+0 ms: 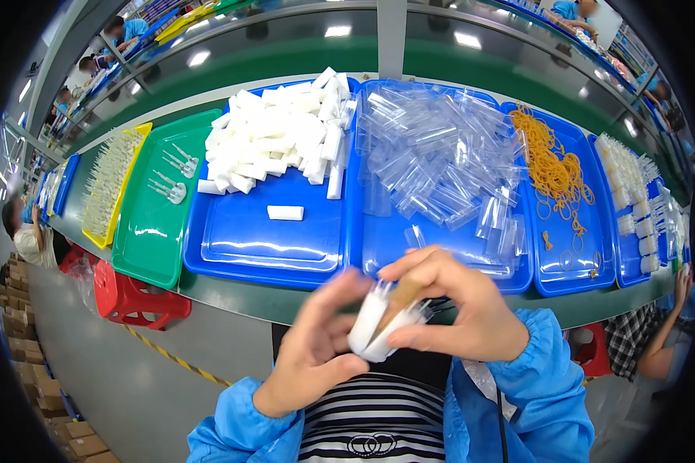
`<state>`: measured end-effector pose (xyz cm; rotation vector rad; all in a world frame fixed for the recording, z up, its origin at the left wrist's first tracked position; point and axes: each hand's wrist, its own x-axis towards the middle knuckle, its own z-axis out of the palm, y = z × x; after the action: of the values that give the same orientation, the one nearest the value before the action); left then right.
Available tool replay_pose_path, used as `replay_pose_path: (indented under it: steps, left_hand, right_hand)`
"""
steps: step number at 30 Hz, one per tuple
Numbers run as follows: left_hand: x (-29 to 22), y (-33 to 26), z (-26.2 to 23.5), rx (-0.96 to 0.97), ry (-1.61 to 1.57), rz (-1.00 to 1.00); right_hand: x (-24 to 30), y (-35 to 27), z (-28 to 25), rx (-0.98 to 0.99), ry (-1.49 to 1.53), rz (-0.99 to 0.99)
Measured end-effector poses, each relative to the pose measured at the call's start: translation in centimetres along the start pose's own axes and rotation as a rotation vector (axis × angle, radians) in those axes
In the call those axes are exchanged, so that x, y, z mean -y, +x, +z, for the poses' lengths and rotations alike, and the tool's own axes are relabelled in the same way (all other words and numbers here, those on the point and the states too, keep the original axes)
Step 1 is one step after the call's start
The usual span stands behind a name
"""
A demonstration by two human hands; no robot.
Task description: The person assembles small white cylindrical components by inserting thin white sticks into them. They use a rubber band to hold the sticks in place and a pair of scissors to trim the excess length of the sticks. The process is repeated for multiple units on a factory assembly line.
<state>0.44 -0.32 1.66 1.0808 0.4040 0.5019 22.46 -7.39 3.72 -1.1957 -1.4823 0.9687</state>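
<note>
In front of my body, both hands hold a white plastic part [374, 315] with clear prongs at its upper end. My right hand [467, 309] pinches it between thumb and fingers; a tan finger cover [406, 292] shows on one finger. My left hand [314, 347] curls round the other side, thumb at the part's lower end and upper fingers smeared by motion. Beyond them, a blue tray [266, 255] bears a heap of white foam-like cylinders [274, 135], one lying apart. Right of it, another blue tray [394, 239] holds clear plastic sleeves [432, 154].
Orange rubber bands [548, 166] lie in a blue tray at right, with white parts [633, 193] in another beyond. At left are a green tray [143, 231] with several pronged parts and a yellow tray [135, 174]. A red stool [139, 297] stands lower left.
</note>
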Motion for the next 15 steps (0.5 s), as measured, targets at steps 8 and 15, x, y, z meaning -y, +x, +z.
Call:
replay_pose_path:
  steps: [8, 15]
  left_hand:
    - [0.2, 0.4, 1.1, 0.037, -0.150, -0.287]
    - [0.8, 0.8, 2.0, 0.089, -0.458, -0.468]
  right_hand:
    - [1.2, -0.5, 2.0, -0.115, -0.694, -0.314]
    - [0.1, -2.0, 2.3, -0.162, -0.618, -0.441]
